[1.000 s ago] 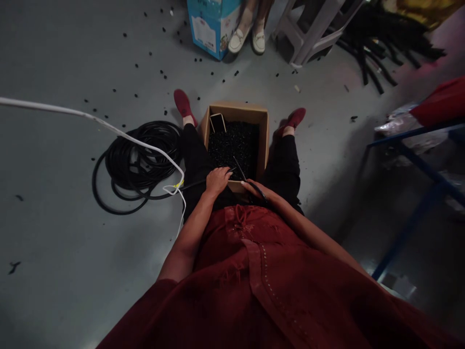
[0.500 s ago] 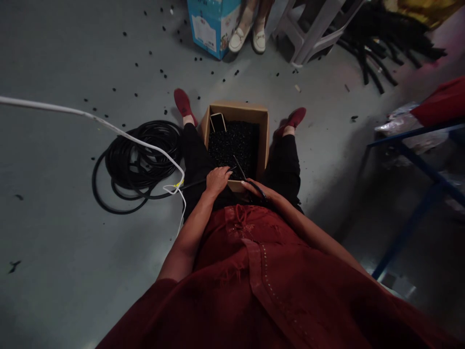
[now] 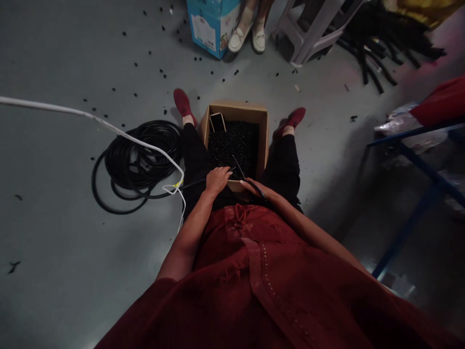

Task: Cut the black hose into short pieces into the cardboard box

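Observation:
My left hand [image 3: 217, 181] is closed around a black rubber hose [image 3: 194, 183], whose end sticks out past my fingertips over the near rim of a cardboard box. From there the hose runs left to a large coil [image 3: 141, 155] on the floor. Scissors [image 3: 239, 167] are in my right hand [image 3: 257, 190], their blades apart and pointing up and left, close to the hose end. Between my legs stands the cardboard box [image 3: 264, 140], holding many small black pieces [image 3: 236, 140] and a dark, light-edged rectangular object [image 3: 218, 122].
A white cable [image 3: 119, 131] hangs across the left side above the coil. Black bits lie scattered over the floor. Ahead are a blue carton [image 3: 208, 29], another person's feet [image 3: 238, 39], a plastic stool [image 3: 305, 43] and black strips [image 3: 374, 48]. A blue metal frame [image 3: 410, 218] stands right.
Hardly anything differs. Both hands, the hose and the scissors keep nearly the same place, and the whole view has shifted very slightly.

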`<state>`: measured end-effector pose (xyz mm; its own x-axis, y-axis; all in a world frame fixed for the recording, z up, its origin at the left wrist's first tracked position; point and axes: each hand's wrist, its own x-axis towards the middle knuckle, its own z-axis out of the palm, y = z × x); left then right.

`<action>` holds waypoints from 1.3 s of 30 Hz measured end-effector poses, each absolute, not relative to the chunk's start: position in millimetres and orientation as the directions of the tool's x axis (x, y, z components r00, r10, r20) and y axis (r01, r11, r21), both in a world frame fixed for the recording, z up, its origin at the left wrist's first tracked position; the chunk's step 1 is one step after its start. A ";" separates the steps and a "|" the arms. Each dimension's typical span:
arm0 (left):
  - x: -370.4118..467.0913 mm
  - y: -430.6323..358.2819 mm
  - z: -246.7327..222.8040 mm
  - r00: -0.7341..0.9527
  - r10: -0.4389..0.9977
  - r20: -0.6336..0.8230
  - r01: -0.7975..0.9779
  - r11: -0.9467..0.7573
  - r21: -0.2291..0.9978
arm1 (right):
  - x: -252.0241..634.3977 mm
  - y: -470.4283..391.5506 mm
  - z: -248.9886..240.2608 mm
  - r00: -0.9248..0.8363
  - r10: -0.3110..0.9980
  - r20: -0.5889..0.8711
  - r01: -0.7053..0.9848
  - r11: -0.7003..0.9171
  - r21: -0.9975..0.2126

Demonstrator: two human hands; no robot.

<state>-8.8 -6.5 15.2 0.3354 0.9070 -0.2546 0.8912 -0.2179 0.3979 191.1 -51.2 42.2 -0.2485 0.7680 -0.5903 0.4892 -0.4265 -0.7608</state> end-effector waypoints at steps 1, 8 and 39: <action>-9.0 -6.4 14.6 0.337 0.907 -0.253 0.890 -0.219 0.400 | 190.4 -51.7 38.8 -0.253 0.763 -0.596 0.491 -0.430 -0.758; -9.0 -6.9 13.0 0.344 0.902 -0.261 0.895 -0.231 0.381 | 184.5 -59.9 14.8 -0.166 0.765 -0.623 0.507 -0.476 -0.719; -4.0 -7.9 14.8 0.379 0.839 -0.390 0.922 -0.304 0.240 | 181.4 -57.9 -16.1 -0.116 0.785 -0.609 0.619 -0.422 -0.662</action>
